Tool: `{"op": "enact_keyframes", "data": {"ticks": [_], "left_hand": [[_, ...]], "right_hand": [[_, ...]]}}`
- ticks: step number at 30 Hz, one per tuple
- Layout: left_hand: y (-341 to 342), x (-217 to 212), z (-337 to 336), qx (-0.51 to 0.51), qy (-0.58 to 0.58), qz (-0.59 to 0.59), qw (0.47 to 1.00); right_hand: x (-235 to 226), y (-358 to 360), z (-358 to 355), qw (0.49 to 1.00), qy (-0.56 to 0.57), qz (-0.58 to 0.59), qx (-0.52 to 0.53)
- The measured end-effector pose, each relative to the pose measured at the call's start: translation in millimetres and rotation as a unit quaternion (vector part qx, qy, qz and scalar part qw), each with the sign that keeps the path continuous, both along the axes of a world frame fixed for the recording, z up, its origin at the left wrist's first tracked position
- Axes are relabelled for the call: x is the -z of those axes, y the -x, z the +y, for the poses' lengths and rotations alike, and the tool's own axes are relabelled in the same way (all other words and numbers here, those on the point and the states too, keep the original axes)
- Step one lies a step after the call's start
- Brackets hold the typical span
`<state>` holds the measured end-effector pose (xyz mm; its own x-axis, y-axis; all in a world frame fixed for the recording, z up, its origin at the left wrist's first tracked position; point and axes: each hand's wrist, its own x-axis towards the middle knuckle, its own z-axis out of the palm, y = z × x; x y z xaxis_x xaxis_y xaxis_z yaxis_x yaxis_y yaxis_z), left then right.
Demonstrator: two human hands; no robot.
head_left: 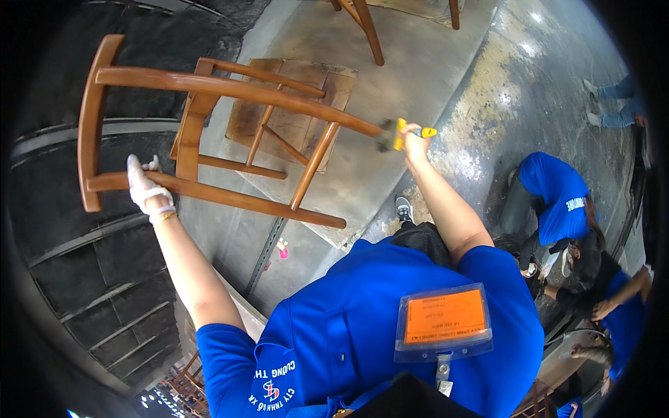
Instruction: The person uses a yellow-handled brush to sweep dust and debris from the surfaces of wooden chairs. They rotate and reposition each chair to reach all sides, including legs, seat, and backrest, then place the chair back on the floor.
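Note:
A brown wooden chair (pixel 230 85) is tilted on its side in front of me, its curved top rail at the left and leg ends toward the right. My left hand (pixel 144 184), in a white glove, is closed around the chair's lower long rail near that top rail. My bare right hand (pixel 416 145) grips a yellow-handled brush (pixel 400 134). The brush's dark head is blurred and lies at the end of the chair's upper long leg; whether it touches the wood I cannot tell.
Flattened cardboard (pixel 334 90) lies on the grey surface under the chair. Another wooden chair (pixel 369 31) stands at the far side. Dark panels (pixel 90 265) line the left. Co-workers in blue shirts (pixel 557 198) crouch at the right. A small pink item (pixel 283 253) sits nearer me.

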<state>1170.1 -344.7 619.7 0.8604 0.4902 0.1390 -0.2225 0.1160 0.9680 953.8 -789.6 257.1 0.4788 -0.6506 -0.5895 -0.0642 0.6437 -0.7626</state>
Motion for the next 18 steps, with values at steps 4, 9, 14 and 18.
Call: {"op": "enact_keyframes", "data": {"ticks": [4, 9, 14, 18], "left_hand": [[-18.2, 15.4, 17.7, -0.01, -0.034, 0.038, 0.999], [-30.7, 14.1, 27.8, 0.015, 0.005, 0.045, 0.999], [-24.8, 15.0, 21.8, 0.007, -0.001, 0.013, 1.0], [-13.9, 16.4, 9.3, -0.031, -0.014, 0.019, 0.999]], "right_hand": [[-6.6, -26.6, 50.4, 0.992, 0.092, 0.034, 0.077], [-73.8, -63.1, 109.8, 0.918, 0.088, -0.382, -0.066], [-70.1, -26.9, 47.3, 0.994, 0.083, -0.067, 0.029], [-110.6, -66.5, 104.7, 0.983, 0.162, -0.083, 0.012]]}}
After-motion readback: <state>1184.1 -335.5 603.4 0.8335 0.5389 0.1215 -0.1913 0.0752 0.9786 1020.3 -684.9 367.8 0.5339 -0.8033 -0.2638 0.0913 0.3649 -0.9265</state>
